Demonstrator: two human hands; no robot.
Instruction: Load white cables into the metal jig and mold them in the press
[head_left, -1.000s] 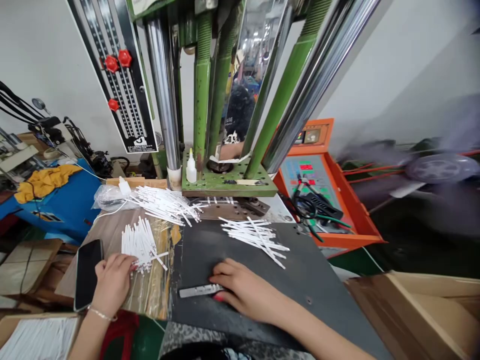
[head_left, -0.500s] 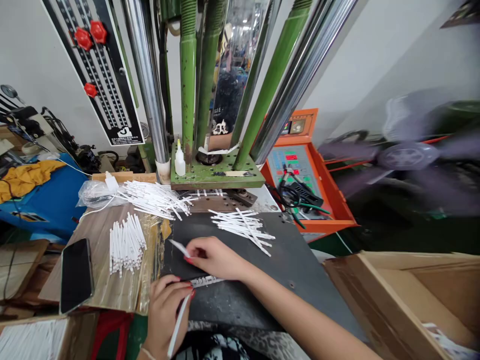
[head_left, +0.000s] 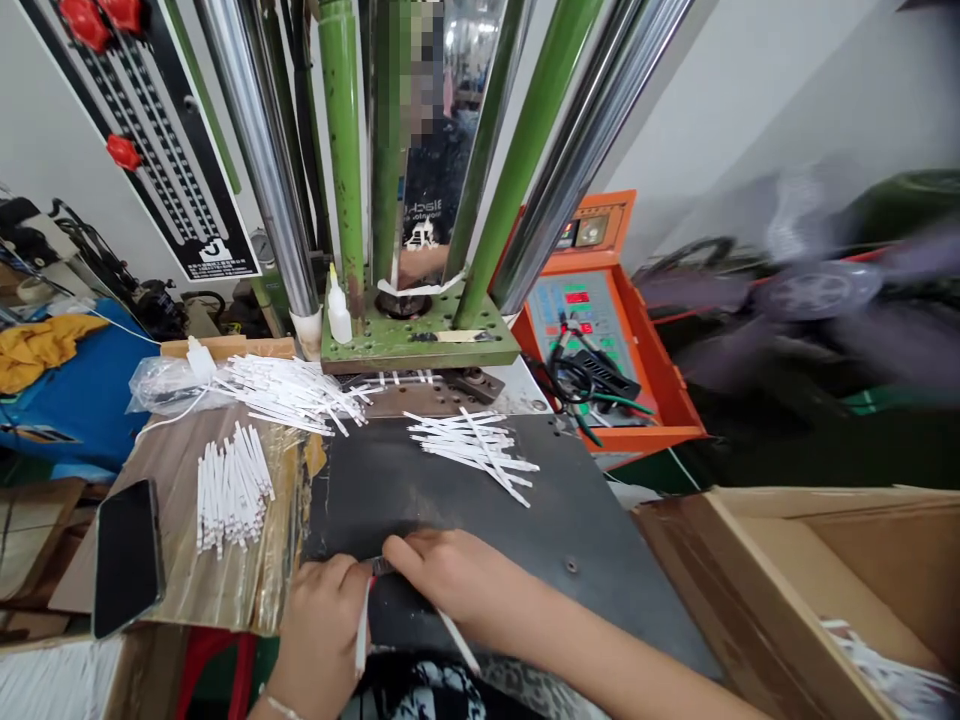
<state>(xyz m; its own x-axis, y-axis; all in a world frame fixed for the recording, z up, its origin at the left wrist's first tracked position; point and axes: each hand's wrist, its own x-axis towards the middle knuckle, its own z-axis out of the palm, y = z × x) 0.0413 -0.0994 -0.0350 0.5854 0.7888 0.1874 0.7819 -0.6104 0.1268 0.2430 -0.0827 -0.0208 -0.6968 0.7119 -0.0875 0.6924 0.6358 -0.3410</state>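
Note:
My left hand (head_left: 319, 620) is closed, with a thin white strip (head_left: 361, 637) coming out below its fingers toward me. Close beside it, my right hand (head_left: 461, 575) is curled palm-down. A second white strip (head_left: 459, 643) sticks out from under it toward my lap. Between the fingertips shows a small bit of a grey slotted piece (head_left: 381, 566), mostly covered by both hands. Both hands are low over the near edge of the black work surface (head_left: 367, 495). A loose pile of white strips (head_left: 472, 447) lies farther back on that surface.
Behind stands a green press base (head_left: 420, 345) with a small white bottle (head_left: 338, 312). Two heaps of strips (head_left: 289, 390) and a phone (head_left: 127, 560) lie to the left. At the right are an orange control box (head_left: 660, 415), a spinning fan (head_left: 810, 290) and a cardboard box (head_left: 750, 600).
My right hand has come down and toward me with its strip, onto the grey slotted piece beside my left hand. The view has shifted slightly.

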